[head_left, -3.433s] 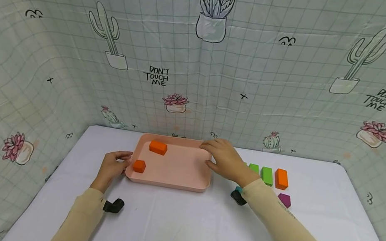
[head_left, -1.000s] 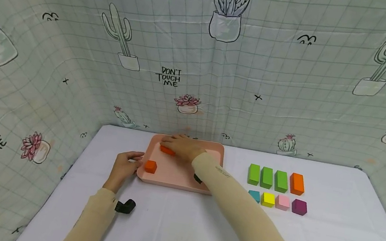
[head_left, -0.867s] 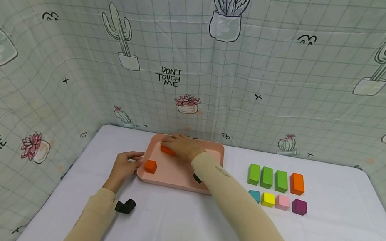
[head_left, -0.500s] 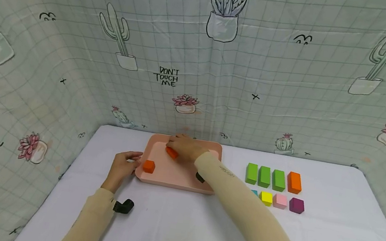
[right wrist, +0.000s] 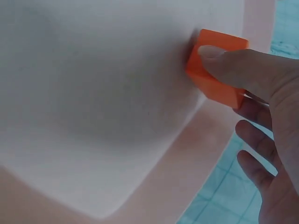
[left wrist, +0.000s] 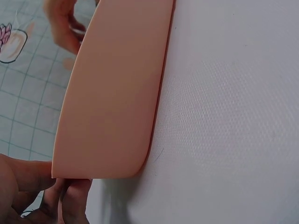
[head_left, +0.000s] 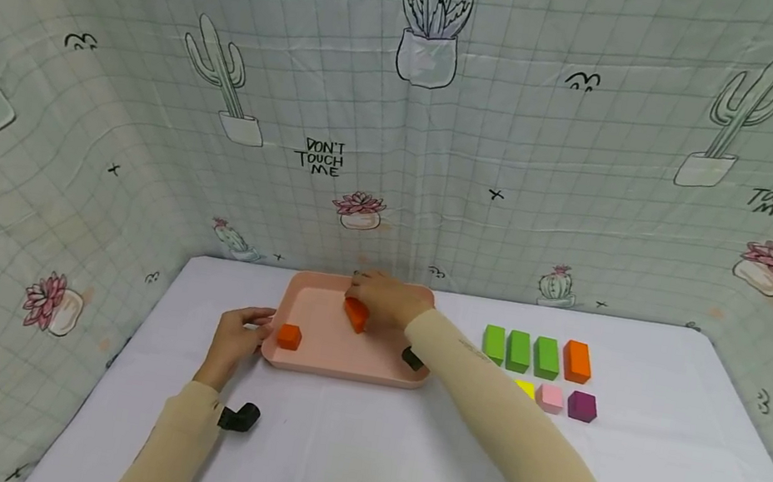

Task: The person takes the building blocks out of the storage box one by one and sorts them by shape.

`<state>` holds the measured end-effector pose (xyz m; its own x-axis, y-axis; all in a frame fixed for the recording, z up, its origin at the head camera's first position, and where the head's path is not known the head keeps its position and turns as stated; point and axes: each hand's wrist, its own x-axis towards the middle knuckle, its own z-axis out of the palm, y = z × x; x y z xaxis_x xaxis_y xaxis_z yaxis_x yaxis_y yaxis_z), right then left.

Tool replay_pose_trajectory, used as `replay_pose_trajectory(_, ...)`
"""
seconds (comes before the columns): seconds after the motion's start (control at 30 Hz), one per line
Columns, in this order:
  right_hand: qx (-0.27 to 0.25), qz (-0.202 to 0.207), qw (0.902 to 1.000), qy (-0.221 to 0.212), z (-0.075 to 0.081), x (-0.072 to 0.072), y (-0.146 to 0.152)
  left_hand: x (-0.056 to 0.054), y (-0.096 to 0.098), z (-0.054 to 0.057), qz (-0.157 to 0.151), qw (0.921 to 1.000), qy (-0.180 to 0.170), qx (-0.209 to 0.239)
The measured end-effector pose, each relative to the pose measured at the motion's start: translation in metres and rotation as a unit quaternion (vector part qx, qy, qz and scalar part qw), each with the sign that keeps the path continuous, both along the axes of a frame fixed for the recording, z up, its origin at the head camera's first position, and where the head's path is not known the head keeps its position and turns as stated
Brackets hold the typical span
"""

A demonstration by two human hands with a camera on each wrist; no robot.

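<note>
A shallow pink tray (head_left: 328, 368) lies on the white table. My left hand (head_left: 236, 341) is at its left end; in the left wrist view the thumb and fingers (left wrist: 77, 200) hold the tray's rim (left wrist: 117, 172). Over the tray's back part, my right hand (head_left: 388, 300) pinches an orange rectangular block (head_left: 355, 314). The right wrist view shows the thumb on one face of this block (right wrist: 224, 93), with a fingertip behind it and the other fingers apart from it. An orange cube (head_left: 289, 337) sits in the tray's front left corner.
Right of the tray stands a row of green blocks (head_left: 518, 352) and an orange block (head_left: 577, 361). Before them are yellow (head_left: 525, 388), pink (head_left: 549, 398) and purple (head_left: 583, 406) cubes, the yellow partly behind my right sleeve. A patterned cloth (head_left: 463, 143) hangs behind the table.
My right hand went from the tray's right end to the orange rectangular block and took hold of it. The block has shifted right and turned to a slant. My left hand stays at the tray.
</note>
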<state>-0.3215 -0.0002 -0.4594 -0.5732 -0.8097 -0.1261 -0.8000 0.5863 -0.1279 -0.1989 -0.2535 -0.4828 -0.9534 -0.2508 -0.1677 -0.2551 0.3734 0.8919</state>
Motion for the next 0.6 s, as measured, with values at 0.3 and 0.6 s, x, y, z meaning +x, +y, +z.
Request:
replay_pose_trajectory(0.3, -0.072, -0.020, 0.9970, 0.021, 0.010, 0.010, 0.033, 0.001, -0.003, -0.002, -0.004, 1.0000, 0.000, -0.003)
replay_pose_trajectory(0.6, -0.132, -0.044, 0.9892, 0.047, 0.020, 0.023, 0.075, 0.001, 0.001, 0.001, -0.006, 0.9999, -0.009, -0.001)
